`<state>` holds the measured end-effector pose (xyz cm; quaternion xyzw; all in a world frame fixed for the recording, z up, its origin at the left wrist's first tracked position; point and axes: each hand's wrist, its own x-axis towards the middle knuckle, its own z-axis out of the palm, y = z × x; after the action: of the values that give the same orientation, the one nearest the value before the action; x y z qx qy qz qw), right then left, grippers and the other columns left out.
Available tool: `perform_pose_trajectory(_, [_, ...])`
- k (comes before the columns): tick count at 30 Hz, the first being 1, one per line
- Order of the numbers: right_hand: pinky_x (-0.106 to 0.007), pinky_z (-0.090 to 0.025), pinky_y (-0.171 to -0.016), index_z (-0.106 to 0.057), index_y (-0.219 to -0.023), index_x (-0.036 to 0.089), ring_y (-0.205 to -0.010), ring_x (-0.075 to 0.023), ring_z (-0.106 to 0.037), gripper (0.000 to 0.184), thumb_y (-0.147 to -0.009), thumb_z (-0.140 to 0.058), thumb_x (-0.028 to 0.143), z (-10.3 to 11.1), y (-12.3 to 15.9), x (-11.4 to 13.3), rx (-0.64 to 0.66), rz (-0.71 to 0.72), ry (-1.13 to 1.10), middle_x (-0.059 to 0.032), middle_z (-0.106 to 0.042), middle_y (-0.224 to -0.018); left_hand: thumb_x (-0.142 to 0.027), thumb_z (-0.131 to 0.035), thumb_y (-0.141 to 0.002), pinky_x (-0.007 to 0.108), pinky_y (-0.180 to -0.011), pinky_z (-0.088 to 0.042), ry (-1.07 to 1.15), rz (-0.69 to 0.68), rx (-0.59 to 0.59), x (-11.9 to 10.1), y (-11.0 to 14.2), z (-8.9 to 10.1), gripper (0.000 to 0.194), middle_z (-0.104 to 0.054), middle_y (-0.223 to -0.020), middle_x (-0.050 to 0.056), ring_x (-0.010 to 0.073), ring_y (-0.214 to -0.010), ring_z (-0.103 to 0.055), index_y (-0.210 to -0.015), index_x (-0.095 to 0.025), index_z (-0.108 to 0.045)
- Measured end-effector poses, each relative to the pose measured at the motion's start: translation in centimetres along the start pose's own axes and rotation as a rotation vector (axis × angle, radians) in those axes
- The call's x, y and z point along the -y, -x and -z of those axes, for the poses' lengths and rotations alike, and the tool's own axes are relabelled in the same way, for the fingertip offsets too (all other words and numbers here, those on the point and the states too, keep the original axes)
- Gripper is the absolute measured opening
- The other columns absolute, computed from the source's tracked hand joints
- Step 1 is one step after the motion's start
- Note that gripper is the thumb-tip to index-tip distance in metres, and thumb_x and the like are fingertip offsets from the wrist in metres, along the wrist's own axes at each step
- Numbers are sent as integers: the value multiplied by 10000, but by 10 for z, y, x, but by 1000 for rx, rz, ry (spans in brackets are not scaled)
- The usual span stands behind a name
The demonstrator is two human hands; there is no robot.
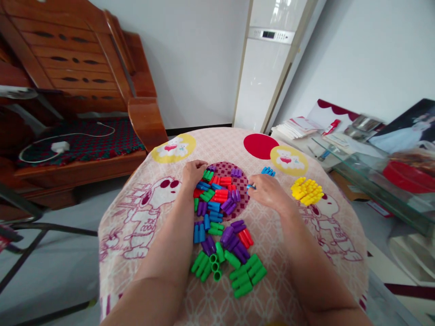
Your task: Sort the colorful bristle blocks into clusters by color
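Plastic toy pieces shaped like joined tubes lie in a loose pile on a round table. My left hand (194, 174) is at the pile's far left edge, fingers bent together beside a green piece (208, 175); what they hold, if anything, is hidden. Right of the pile, my right hand (267, 190) pinches a small blue toy piece (250, 186), mostly covered by the fingers. Just beyond that hand lies a group of blue pieces (268, 171). Red pieces (221, 195), purple pieces (231, 237) and larger green pieces (248, 274) are spread between my forearms.
A yellow cluster of pieces (306, 191) sits to the right on the patterned tablecloth (272, 290). A wooden bench (74, 68) stands at the left. At the right, a glass shelf (367, 181) carries papers, metal containers and a red bowl (409, 176).
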<state>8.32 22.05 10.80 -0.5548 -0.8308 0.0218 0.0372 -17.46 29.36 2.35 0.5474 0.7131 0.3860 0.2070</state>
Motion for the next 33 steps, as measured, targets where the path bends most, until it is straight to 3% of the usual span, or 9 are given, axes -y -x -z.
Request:
perform_pose_trajectory(4, [-301, -436, -728, -761, -868, 147, -863, -254, -684, 241, -854, -528, 210, 4, -7, -43, -107, -250, 51, -143, -755, -886, -269, -590, -826, 253, -814, -515, 0, 7, 2, 1, 0, -1, 276, -782, -969, 50, 195, -899, -706, -1015, -206, -781])
perform_pose_trajectory(8, [-318, -439, -718, -773, -883, 108, -882, -282, -696, 273, -857, -509, 170, -2, -10, -70, -56, -420, 128, -195, -752, -920, -273, -591, -828, 256, -816, -513, -15, 4, 4, 1, -1, 0, 273, -782, -961, 52, 201, -905, -707, -1013, -209, -782])
perform_pose_trajectory(13, [-292, -447, -712, -771, -845, 115, -887, -265, -694, 187, -797, -595, 153, -15, -12, -82, -34, -382, 43, -160, -761, -915, -257, -592, -827, 255, -826, -508, -36, 4, 5, 0, -2, 0, 276, -781, -984, 62, 206, -922, -708, -1016, -199, -784])
perform_pose_trajectory(20, [-233, -402, -598, -751, -809, 111, -703, -190, -658, 173, -720, -604, 95, -9, -9, -91, 56, -353, -71, -88, -726, -720, -265, -589, -833, 268, -832, -507, -58, 11, 14, 0, -4, 0, 282, -781, -969, 67, 215, -934, -708, -1023, -190, -783])
perform_pose_trajectory(24, [-256, -431, -685, -749, -829, 97, -866, -247, -684, 183, -740, -589, 99, -15, -12, -102, -43, -428, 38, -149, -751, -862, -263, -587, -830, 270, -832, -511, -44, 2, 10, 2, -5, -1, 281, -782, -967, 64, 216, -927, -710, -1016, -195, -785])
perform_pose_trajectory(28, [-286, -456, -810, -721, -1056, 78, -1003, -275, -676, 294, -813, -561, 126, -33, -19, -109, -176, -473, 50, -182, -744, -1033, -255, -584, -830, 267, -845, -508, -56, -2, 10, 3, -4, -1, 280, -782, -974, 64, 213, -948, -708, -1017, -197, -784])
perform_pose_trajectory(33, [-325, -474, -898, -670, -1186, 64, -1025, -260, -668, 387, -823, -549, 122, -52, -26, -112, -257, -428, -9, -173, -732, -1084, -248, -580, -832, 264, -847, -508, -55, 2, 15, 1, -4, -1, 284, -782, -983, 65, 209, -950, -708, -1024, -191, -781])
